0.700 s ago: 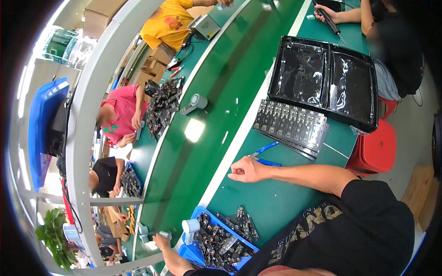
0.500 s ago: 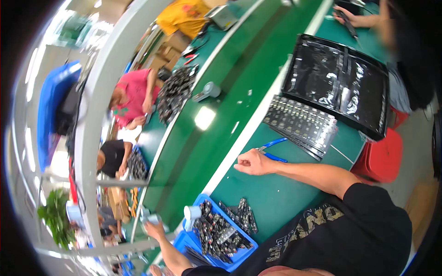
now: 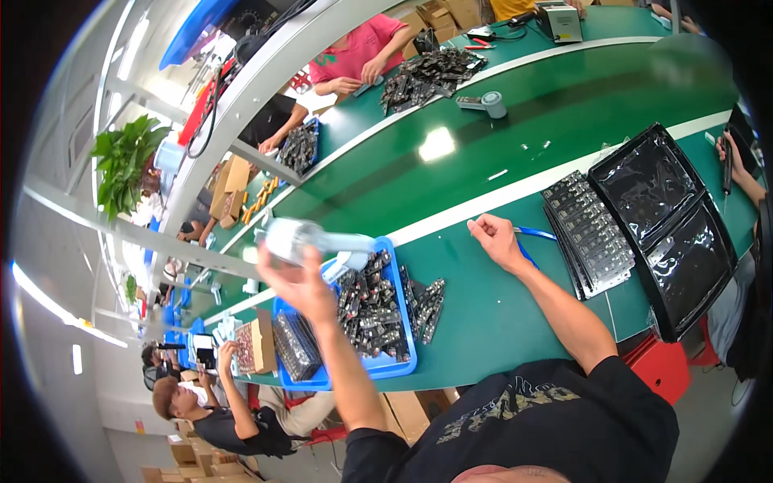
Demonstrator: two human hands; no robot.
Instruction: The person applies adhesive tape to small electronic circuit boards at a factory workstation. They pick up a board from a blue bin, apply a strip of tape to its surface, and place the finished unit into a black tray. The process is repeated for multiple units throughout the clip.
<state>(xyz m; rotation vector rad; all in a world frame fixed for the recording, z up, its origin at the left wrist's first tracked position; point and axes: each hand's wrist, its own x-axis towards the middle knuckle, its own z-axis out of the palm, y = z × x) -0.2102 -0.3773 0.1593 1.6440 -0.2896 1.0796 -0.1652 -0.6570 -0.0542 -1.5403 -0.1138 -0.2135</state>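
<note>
My left hand (image 3: 299,283) is closed around a pale blue device with a round head and a handle (image 3: 294,238), blurred by motion, above the left end of the bench. Just below its handle, another pale blue piece (image 3: 345,262) rests at the edge of a blue bin (image 3: 415,342) full of small dark circuit boards (image 3: 372,318). More loose boards (image 3: 425,306) lie beside the bin. My right hand (image 3: 495,240) has its fingers curled in; whether they pinch anything small is hidden. Blue-handled pliers (image 3: 535,233) lie on the bench beside it, partly covered by the hand.
Stacked circuit board panels (image 3: 592,237) and a black tray (image 3: 684,225) stand at the right. Beyond runs a green conveyor belt (image 3: 370,185) carrying a similar pale blue device (image 3: 493,105). A second blue bin (image 3: 310,385) holds dark strips. Co-workers sit across the belt and at both sides.
My view has turned, so the scene sits differently. My left hand has come up and toward the bin with the pale blue device. My right hand stays curled near the pliers.
</note>
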